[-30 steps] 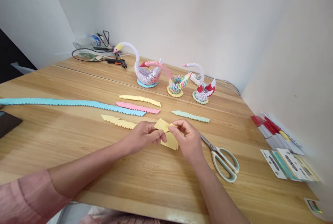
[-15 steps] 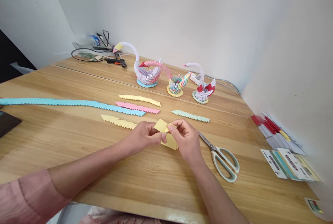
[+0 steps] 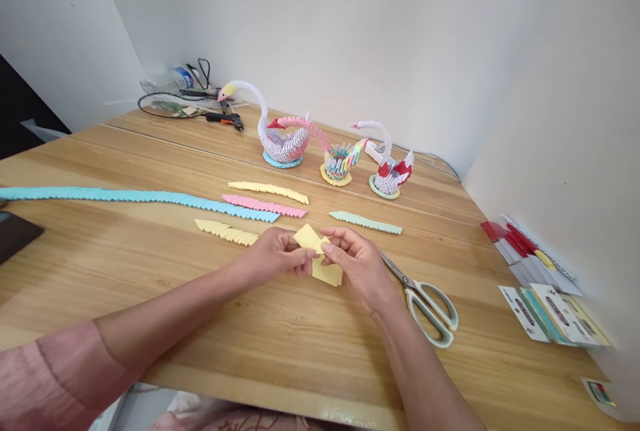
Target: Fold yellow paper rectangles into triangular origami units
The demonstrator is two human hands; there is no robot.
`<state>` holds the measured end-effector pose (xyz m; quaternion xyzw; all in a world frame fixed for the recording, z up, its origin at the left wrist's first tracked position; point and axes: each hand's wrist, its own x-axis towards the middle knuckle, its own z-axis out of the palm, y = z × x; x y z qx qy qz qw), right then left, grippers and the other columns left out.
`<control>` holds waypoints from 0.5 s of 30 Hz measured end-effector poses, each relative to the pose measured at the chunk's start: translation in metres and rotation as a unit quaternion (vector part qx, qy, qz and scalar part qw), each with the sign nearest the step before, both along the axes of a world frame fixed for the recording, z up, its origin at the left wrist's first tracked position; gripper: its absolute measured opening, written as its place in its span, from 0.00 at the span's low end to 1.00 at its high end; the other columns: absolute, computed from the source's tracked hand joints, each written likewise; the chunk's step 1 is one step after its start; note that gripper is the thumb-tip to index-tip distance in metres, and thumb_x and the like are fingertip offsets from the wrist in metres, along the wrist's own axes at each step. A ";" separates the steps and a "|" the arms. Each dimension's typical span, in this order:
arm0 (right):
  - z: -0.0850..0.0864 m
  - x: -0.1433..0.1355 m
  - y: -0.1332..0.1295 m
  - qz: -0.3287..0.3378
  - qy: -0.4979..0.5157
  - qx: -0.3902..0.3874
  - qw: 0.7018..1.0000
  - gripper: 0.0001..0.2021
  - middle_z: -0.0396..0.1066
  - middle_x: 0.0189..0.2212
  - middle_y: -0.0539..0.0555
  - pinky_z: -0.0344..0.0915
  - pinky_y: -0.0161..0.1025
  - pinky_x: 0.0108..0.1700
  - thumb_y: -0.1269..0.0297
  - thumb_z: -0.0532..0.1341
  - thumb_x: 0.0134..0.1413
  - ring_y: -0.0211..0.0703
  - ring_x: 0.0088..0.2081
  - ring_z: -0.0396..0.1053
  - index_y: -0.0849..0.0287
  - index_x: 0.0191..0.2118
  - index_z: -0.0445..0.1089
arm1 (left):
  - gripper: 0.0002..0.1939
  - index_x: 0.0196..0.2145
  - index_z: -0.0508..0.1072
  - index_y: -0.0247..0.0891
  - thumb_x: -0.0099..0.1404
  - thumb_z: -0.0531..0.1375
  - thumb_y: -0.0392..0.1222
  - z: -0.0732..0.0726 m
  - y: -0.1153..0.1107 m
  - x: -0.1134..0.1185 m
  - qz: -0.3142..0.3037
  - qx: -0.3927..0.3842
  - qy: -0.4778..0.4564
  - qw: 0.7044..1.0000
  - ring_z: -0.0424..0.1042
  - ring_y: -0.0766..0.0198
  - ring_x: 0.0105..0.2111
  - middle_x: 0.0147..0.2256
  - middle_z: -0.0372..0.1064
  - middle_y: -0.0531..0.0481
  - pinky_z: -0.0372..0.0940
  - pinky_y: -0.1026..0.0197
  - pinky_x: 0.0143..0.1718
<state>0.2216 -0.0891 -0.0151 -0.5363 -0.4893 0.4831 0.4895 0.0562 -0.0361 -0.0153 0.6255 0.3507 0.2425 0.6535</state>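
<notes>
A small piece of yellow paper [image 3: 309, 237] is pinched between both hands, with a fold showing near its right end. My left hand [image 3: 280, 251] grips its left side, thumb in front. My right hand [image 3: 353, 261] closes thumb and fingers on its right end. Just below lie more yellow paper pieces [image 3: 327, 273] on the table, partly hidden by my hands. A chain of folded yellow paper [image 3: 225, 231] rests left of my left hand, its right end covered. Scissors [image 3: 420, 291] with pale handles lie right of my right hand.
Three folded-paper swans [image 3: 285, 144] stand at the back. Blue [image 3: 150, 199], pink [image 3: 265, 205], yellow [image 3: 267, 189] and green [image 3: 365, 221] paper chains lie across the middle. A glue gun [image 3: 225, 119] with its cable sits back left; paper packs [image 3: 555, 314] lie at the right edge.
The yellow paper's left part has tilted more upright, and my left thumb has drawn back slightly. Both hands keep hold of it in nearly the same spot.
</notes>
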 end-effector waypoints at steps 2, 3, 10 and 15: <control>-0.001 0.000 0.000 0.016 0.017 -0.001 1.000 0.15 0.68 0.24 0.47 0.65 0.34 0.33 0.64 0.64 0.46 0.34 0.27 0.66 0.60 0.42 0.70 | 0.13 0.19 0.71 0.33 0.54 0.63 0.45 0.001 0.003 -0.002 0.033 -0.006 -0.015 0.999 0.65 0.69 0.20 0.21 0.70 0.50 0.61 0.66 0.25; -0.002 -0.001 0.000 0.020 0.020 0.001 1.000 0.15 0.68 0.24 0.46 0.65 0.35 0.33 0.64 0.64 0.46 0.34 0.27 0.66 0.60 0.43 0.69 | 0.13 0.20 0.71 0.33 0.54 0.62 0.45 0.001 0.004 -0.002 0.051 -0.008 -0.026 0.998 0.65 0.69 0.20 0.21 0.69 0.50 0.61 0.66 0.26; -0.011 -0.010 0.001 0.005 0.023 0.033 0.999 0.18 0.68 0.26 0.48 0.67 0.37 0.35 0.63 0.63 0.47 0.37 0.29 0.67 0.58 0.46 0.67 | 0.12 0.23 0.71 0.34 0.55 0.62 0.46 0.000 0.001 0.001 0.062 -0.010 -0.052 0.997 0.61 0.71 0.20 0.19 0.64 0.55 0.58 0.67 0.25; -0.006 -0.004 0.000 -0.016 -0.069 0.073 0.995 0.13 0.71 0.29 0.50 0.66 0.36 0.34 0.62 0.63 0.47 0.39 0.30 0.68 0.58 0.41 0.70 | 0.13 0.19 0.69 0.34 0.53 0.63 0.46 -0.002 0.001 0.001 0.028 -0.010 -0.018 0.999 0.59 0.72 0.18 0.16 0.62 0.55 0.56 0.68 0.23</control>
